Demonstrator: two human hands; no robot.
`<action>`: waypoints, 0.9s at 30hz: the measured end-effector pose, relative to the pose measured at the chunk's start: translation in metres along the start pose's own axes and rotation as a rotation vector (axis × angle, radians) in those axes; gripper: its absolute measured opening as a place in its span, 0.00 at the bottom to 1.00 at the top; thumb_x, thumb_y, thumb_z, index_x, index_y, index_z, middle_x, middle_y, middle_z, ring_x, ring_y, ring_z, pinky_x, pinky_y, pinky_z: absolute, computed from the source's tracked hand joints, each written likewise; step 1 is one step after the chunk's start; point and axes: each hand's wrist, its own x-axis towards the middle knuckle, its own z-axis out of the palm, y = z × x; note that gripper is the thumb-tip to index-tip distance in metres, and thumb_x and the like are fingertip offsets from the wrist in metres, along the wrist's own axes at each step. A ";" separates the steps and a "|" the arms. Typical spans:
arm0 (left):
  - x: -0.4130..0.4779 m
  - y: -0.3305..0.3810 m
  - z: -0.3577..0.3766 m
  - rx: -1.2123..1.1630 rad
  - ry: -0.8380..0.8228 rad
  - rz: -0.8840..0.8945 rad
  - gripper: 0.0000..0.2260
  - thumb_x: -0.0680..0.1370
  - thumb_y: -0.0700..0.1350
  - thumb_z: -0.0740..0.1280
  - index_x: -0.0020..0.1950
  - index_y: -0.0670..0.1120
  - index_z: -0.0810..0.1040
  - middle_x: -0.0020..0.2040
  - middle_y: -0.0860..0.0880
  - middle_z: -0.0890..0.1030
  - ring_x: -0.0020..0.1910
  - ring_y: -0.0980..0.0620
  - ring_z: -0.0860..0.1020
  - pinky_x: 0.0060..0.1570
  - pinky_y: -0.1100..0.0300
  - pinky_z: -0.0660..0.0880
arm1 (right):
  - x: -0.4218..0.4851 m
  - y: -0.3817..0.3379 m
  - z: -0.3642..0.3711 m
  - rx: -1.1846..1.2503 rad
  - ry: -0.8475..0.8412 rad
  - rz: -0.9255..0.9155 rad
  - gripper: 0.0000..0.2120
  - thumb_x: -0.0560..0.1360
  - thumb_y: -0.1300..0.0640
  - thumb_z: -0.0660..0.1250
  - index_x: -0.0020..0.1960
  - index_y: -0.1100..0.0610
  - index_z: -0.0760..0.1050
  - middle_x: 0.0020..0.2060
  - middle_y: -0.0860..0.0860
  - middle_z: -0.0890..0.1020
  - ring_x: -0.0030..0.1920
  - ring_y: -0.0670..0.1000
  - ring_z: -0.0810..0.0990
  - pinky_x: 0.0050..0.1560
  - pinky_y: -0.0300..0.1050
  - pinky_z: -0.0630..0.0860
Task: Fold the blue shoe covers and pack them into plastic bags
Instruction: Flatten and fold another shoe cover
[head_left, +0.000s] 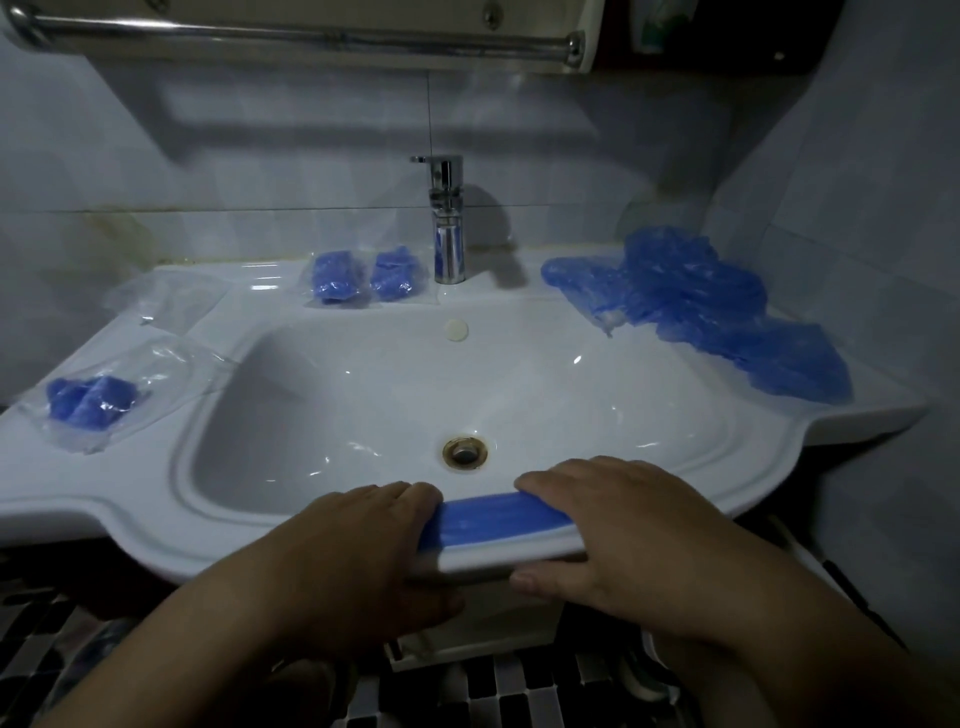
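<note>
One folded shoe cover (498, 512), pressed under flat fingers (561, 488), left hand (363, 535), right hand (628, 525); three packed bags (335, 278)

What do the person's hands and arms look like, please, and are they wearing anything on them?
The left hand and right hand are both bare: no gloves, rings, watch or bracelet show. No sleeves appear either, right down to the frame's edge, though the light is dim.

Left hand (363, 525) and right hand (628, 519) press a folded blue shoe cover (498, 514) on the sink rim (208, 540).
</note>
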 end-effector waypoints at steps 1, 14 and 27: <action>0.000 -0.001 0.001 0.006 0.000 -0.023 0.21 0.72 0.67 0.64 0.59 0.60 0.66 0.52 0.60 0.74 0.50 0.59 0.73 0.50 0.64 0.70 | 0.000 0.002 -0.001 0.005 0.002 0.012 0.35 0.70 0.26 0.59 0.72 0.40 0.60 0.63 0.39 0.73 0.59 0.44 0.71 0.64 0.46 0.69; 0.006 0.023 -0.006 -0.022 0.291 0.198 0.12 0.63 0.57 0.73 0.45 0.57 0.81 0.46 0.59 0.74 0.42 0.58 0.75 0.37 0.65 0.73 | -0.013 0.017 0.003 0.128 0.148 -0.048 0.39 0.69 0.36 0.71 0.75 0.36 0.57 0.72 0.33 0.64 0.70 0.35 0.63 0.75 0.40 0.58; 0.005 0.023 -0.009 -0.291 0.321 -0.057 0.05 0.74 0.54 0.70 0.37 0.58 0.79 0.39 0.59 0.79 0.42 0.61 0.76 0.39 0.68 0.70 | -0.012 0.030 -0.002 0.490 0.363 0.014 0.13 0.66 0.53 0.78 0.44 0.38 0.79 0.42 0.34 0.82 0.48 0.39 0.79 0.49 0.32 0.73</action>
